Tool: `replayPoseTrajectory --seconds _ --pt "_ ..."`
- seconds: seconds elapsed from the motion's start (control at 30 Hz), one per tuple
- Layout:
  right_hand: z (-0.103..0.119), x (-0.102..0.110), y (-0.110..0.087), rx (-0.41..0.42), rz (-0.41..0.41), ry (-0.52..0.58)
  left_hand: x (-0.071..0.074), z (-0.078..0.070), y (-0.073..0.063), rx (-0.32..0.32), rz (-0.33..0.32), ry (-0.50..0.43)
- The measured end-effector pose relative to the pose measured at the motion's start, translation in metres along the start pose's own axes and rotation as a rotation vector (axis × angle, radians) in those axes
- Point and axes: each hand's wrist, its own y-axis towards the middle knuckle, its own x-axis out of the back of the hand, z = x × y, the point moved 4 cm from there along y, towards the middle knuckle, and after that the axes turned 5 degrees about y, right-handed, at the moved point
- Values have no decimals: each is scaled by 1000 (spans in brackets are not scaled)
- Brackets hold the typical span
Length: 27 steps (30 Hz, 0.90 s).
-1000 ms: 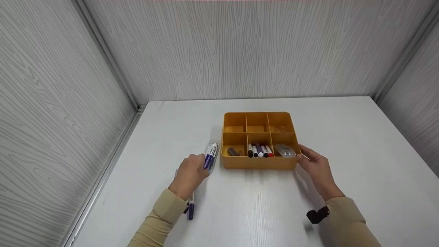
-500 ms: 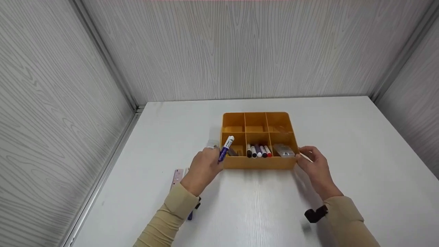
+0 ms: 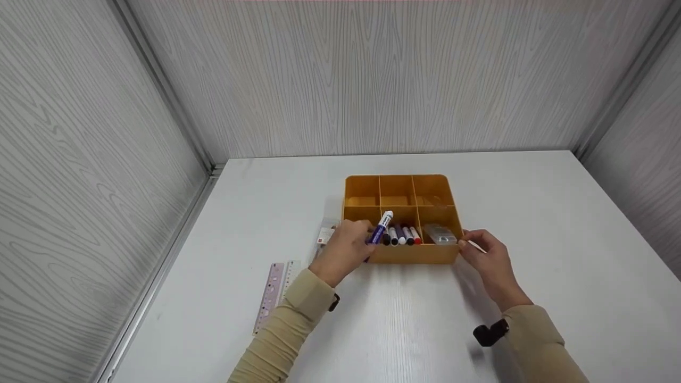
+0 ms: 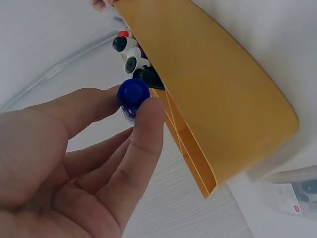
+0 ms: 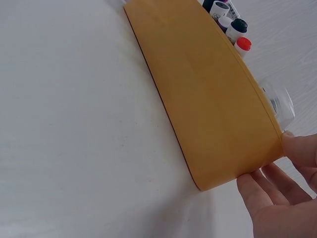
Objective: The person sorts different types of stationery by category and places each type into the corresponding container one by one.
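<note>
My left hand [image 3: 343, 249] pinches a blue marker [image 3: 381, 227] between thumb and fingers, over the front edge of a yellow compartment box [image 3: 412, 255]. The marker tilts, white end up, beside several markers [image 3: 403, 235] that lie in the front middle compartment. In the left wrist view its blue end [image 4: 133, 94] points at the camera. My right hand [image 3: 492, 266] holds the box's front right corner, thumb at the rim and fingers against the outer wall. A clear plastic case [image 3: 440, 234] sits in the front right compartment. My left hand hides most of the front left compartment.
Left of the box lies a clear packet with a white label [image 3: 325, 235], partly behind my left hand. A pink ruler [image 3: 270, 295] and a clear ruler [image 3: 290, 274] lie further left on the white table [image 3: 213, 255]. Panel walls [image 3: 372, 80] enclose the back and sides.
My left hand has carried the blue marker rightward from beside the box to its front middle compartment, uncovering the rulers. My right hand stays at the box's corner.
</note>
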Motion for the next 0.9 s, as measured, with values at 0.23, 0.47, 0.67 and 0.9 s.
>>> replayPoseTrajectory --seconds 0.23,0.47,0.67,0.9 --pt "2 -1 -2 35 19 -45 -4 -9 17 78 21 8" --pt "2 1 -2 51 26 -64 -3 -15 34 104 30 24" --pt "2 0 -1 -2 13 -90 -6 -17 45 91 32 74" --pt "2 0 -1 5 1 -119 -10 -18 47 108 31 48"
